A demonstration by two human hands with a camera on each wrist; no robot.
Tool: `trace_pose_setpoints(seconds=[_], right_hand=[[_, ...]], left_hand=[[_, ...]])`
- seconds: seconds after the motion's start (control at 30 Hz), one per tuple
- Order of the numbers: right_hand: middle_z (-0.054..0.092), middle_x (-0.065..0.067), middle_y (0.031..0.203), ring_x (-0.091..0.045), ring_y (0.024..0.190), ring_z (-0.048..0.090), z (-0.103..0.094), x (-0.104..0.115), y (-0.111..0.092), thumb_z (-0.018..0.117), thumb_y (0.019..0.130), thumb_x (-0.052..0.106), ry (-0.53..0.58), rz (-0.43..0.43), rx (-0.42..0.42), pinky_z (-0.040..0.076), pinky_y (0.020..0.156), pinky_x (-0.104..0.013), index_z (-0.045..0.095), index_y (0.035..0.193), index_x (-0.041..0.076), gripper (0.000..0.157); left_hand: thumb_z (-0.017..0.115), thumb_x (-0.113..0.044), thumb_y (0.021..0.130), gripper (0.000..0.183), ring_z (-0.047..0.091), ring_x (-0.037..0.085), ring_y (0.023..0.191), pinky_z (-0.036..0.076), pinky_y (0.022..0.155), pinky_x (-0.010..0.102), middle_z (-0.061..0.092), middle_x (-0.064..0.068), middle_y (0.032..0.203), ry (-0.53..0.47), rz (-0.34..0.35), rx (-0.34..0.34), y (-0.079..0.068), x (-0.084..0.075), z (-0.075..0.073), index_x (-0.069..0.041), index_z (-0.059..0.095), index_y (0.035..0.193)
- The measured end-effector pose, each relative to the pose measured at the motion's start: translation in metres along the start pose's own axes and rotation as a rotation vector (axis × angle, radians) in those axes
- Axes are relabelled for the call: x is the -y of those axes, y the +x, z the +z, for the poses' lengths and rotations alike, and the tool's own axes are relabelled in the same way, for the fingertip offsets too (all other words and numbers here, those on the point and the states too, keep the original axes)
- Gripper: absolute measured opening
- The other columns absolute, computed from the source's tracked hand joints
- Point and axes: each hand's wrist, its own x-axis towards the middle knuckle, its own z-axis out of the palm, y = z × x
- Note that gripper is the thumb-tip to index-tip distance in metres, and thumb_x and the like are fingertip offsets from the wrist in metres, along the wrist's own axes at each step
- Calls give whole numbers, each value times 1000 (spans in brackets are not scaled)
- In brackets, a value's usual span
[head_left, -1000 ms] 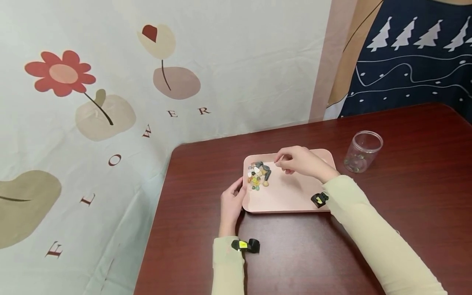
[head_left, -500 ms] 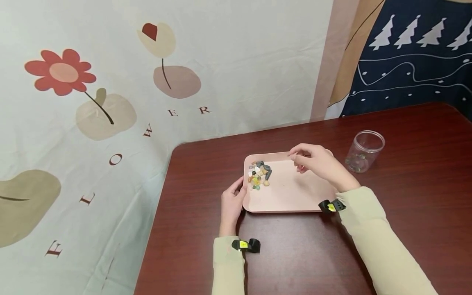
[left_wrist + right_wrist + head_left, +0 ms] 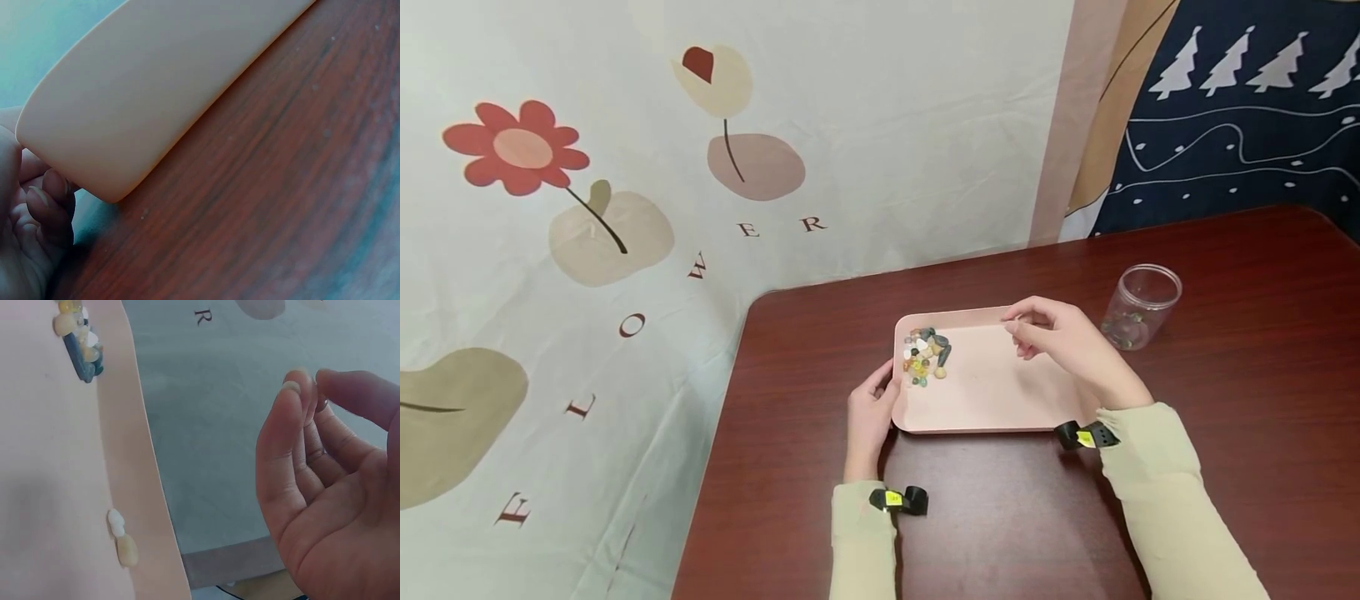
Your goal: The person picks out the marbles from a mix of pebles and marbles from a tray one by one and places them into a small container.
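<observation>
A pink tray (image 3: pixel 985 400) lies on the table, with a cluster of small coloured stones (image 3: pixel 925 357) along its left side. My left hand (image 3: pixel 871 412) grips the tray's left edge; in the left wrist view its curled fingers (image 3: pixel 53 200) are at the tray's corner. Above the tray's right part, my right hand (image 3: pixel 1063 342) pinches a small dark glossy stone (image 3: pixel 322 404) between thumb and fingers, mostly hidden by the fingertips. A white stone (image 3: pixel 116 522) and a cream stone (image 3: pixel 127 550) lie by the tray wall in the right wrist view.
To the right of the tray stands a clear open jar (image 3: pixel 1141 307) with several small stones at its bottom. The dark red wooden table (image 3: pixel 1000 517) meets a printed cloth (image 3: pixel 880 125) at the back and left.
My right hand has moved right, away from the stone cluster and across the tray toward the jar side. The left hand stays at the tray's edge.
</observation>
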Motion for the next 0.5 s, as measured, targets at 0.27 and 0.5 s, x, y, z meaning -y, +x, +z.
trace_pose_setpoints(seconds=[0.27, 0.5], right_hand=[[55, -15, 76, -24, 65, 57, 2, -3, -3, 60, 86, 25, 30, -52, -11, 51, 63, -32, 57, 105, 3, 29], [54, -15, 80, -24, 68, 57, 1, -4, -9, 59, 86, 26, 39, -44, -36, 51, 63, -31, 58, 105, 5, 29]], left_hand=[[60, -28, 83, 31, 54, 11, 70, 46, 59, 23, 60, -7, 110, 6, 4, -1, 0, -1, -1, -26, 63, 114], [60, -28, 83, 31, 56, 10, 83, 47, 68, 26, 59, -8, 113, 5, -3, 4, -1, -1, -1, -27, 63, 114]])
